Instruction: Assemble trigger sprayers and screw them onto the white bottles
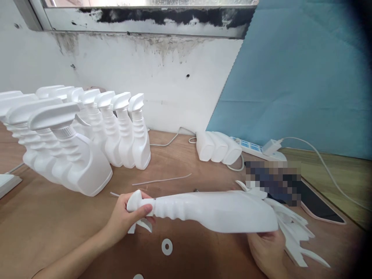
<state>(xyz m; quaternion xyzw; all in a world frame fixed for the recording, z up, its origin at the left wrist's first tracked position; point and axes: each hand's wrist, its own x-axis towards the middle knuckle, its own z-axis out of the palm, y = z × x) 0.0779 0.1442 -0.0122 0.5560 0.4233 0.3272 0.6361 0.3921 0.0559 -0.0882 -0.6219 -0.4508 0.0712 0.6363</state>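
Note:
I hold a white plastic spray bottle [215, 209] lying sideways above the wooden table [43, 217]. My left hand [124, 219] is closed around its neck and spray head at the left end. Under the bottle's base my right hand [269, 248] cups it from below, fingers wrapped on the bottom. A loose pile of white plastic trimmings [293, 228] lies just behind and right of the base.
Two rows of upright white spray bottles [87, 131] stand at the left. Three bottles [217, 147] lie at the back beside a power strip [255, 149] with cables. A phone [316, 203], a thin white tube [162, 180] and a white ring [167, 247] lie on the table.

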